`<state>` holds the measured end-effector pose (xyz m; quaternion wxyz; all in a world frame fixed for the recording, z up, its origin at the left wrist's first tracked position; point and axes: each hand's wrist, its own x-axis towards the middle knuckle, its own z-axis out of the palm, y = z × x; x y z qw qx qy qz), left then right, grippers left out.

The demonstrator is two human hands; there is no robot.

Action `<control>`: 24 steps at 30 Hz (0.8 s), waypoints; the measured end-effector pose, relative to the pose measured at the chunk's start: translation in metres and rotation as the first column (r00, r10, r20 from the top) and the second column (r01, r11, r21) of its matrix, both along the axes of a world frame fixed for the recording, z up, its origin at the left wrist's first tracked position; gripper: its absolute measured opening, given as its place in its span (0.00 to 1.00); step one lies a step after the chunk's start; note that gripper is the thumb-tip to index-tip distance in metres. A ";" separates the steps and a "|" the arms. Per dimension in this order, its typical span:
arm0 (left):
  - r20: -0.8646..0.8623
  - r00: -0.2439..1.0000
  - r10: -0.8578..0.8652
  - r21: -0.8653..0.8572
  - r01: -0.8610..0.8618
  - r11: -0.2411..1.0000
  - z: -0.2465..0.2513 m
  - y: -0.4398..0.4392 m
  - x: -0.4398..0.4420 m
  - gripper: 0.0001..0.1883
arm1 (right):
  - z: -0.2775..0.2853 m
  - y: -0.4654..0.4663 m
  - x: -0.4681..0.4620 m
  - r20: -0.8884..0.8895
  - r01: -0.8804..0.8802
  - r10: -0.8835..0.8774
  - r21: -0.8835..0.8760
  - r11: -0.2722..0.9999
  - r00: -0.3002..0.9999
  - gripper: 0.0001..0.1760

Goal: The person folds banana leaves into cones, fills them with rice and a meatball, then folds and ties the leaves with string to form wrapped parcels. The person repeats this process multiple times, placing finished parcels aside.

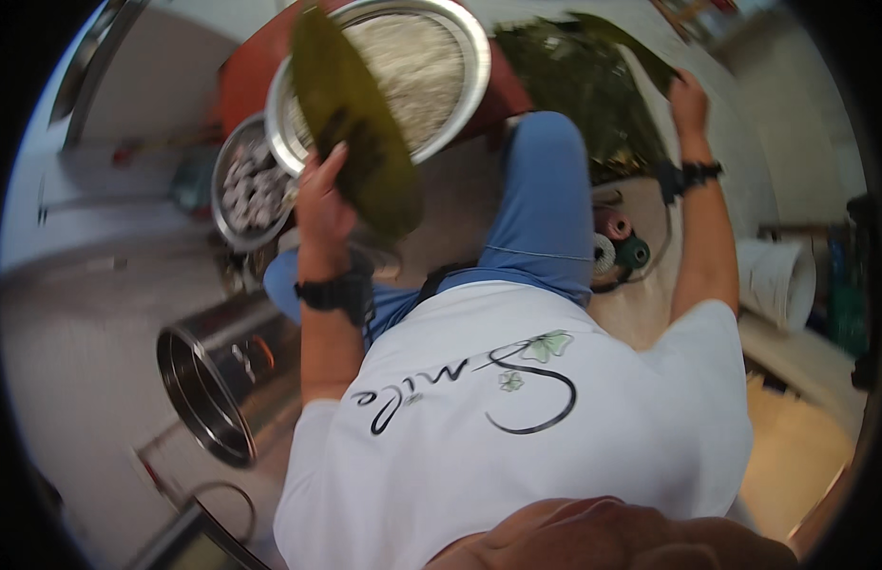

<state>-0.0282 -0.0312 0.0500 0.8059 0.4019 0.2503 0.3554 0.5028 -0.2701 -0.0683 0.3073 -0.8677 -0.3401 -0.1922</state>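
My left hand (325, 196) grips a broad green leaf (362, 135) between thumb and fingers, raised in front of a round metal basin (476, 68). White grains that look like rice (419, 71) fill the basin, partly covered by the leaf. Out to the right, my right hand (689, 107) pinches the end of another long green leaf (630, 43). This leaf stretches over a heap of dark green leaves (569, 92) to the right of my knee.
A red stand (248, 75) supports the basin. Left of it is a metal bowl of pale chunks (252, 189). A steel pot (220, 385) lies on its side at left. Spools of string (615, 242) sit by my right thigh, with a white bucket (776, 281) beyond.
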 end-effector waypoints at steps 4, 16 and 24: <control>0.024 0.998 -0.058 0.013 0.057 0.998 0.002 0.009 -0.005 0.21 | 0.073 0.017 -0.039 -0.012 -0.222 0.223 0.057 0.973 0.975 0.16; -0.296 0.951 -0.089 0.267 0.172 0.948 -0.002 0.063 -0.055 0.21 | 0.293 0.016 -0.180 -0.382 -0.915 0.833 -0.126 0.382 0.400 0.09; -0.369 0.760 -0.535 0.223 0.631 0.743 0.046 0.004 -0.060 0.28 | 0.268 0.105 -0.232 -0.461 -0.957 0.857 -0.263 0.118 0.233 0.08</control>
